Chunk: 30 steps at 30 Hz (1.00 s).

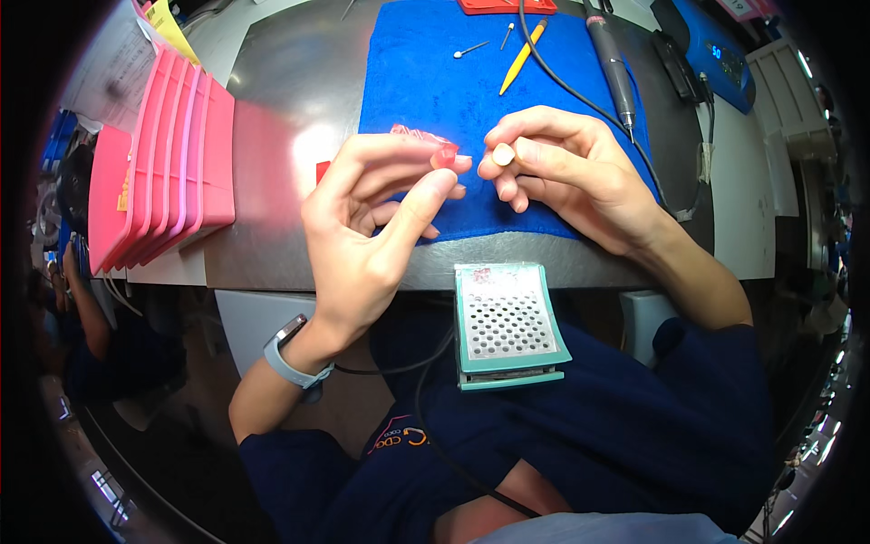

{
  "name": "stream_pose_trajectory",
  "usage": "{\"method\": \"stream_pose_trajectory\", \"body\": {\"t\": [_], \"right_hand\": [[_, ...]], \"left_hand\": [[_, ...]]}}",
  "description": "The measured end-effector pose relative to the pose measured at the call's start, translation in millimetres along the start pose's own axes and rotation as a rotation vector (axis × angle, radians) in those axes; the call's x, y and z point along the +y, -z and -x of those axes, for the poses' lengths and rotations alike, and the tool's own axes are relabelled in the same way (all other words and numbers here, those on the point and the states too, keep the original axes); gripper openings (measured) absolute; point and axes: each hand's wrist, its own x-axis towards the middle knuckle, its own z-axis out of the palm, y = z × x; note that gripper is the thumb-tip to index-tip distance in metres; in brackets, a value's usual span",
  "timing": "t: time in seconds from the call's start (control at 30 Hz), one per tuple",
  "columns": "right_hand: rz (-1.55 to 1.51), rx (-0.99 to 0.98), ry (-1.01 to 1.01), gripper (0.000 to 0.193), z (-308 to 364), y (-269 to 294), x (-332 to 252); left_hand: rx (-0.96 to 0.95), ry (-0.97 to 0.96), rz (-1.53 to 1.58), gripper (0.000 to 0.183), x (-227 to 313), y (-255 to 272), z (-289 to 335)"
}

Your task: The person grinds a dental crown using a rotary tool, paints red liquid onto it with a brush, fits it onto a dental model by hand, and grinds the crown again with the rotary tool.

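Note:
My left hand [358, 213] is closed in a pinch, thumb and index finger meeting on a small translucent red piece [443, 159]. More red material with pale marks [412, 135] shows just beyond that index finger; whether it joins the pinched piece I cannot tell. Opposite, my right hand [584, 172] pinches a small rounded cream-coloured piece [503, 155], tooth-like in colour. The two pieces are held apart, a short gap between them, above a blue cloth [435, 82] on the metal bench top [281, 100].
Toward the back of the cloth lie a yellow pencil-like tool [524, 59], a small burr [470, 51] and a corded grey handpiece [613, 72]. Pink trays [172, 163] stand at left, a blue control box [711, 54] at back right. A perforated green-edged vent [509, 322] juts toward me.

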Motion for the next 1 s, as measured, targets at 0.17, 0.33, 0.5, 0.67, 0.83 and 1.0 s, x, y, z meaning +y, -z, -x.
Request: {"method": "stream_pose_trajectory", "body": {"t": [0.17, 0.33, 0.5, 0.67, 0.83, 1.0], "right_hand": [[0.035, -0.002, 0.029, 0.025, -1, 1, 1], [0.038, -0.009, 0.031, 0.023, -2, 1, -1], [0.750, 0.189, 0.345, 0.012, -1, 3, -6], [1.161, 0.161, 0.402, 0.009, -7, 17, -18], [1.337, 0.775, 0.683, 0.016, -28, 77, -80], [1.509, 0.831, 0.389, 0.029, -90, 215, -125]], "left_hand": [[-0.033, -0.009, 0.000, 0.021, -2, 0, 1], [-0.053, -0.008, -0.044, 0.021, 1, -1, 0], [-0.016, 0.056, 0.029, 0.017, 5, -6, 0], [-0.005, 0.056, 0.004, 0.017, 6, -2, 2], [-0.007, 0.070, 0.090, 0.015, 3, -7, 0], [-0.033, 0.039, 0.057, 0.014, 0, -7, 3]]}}
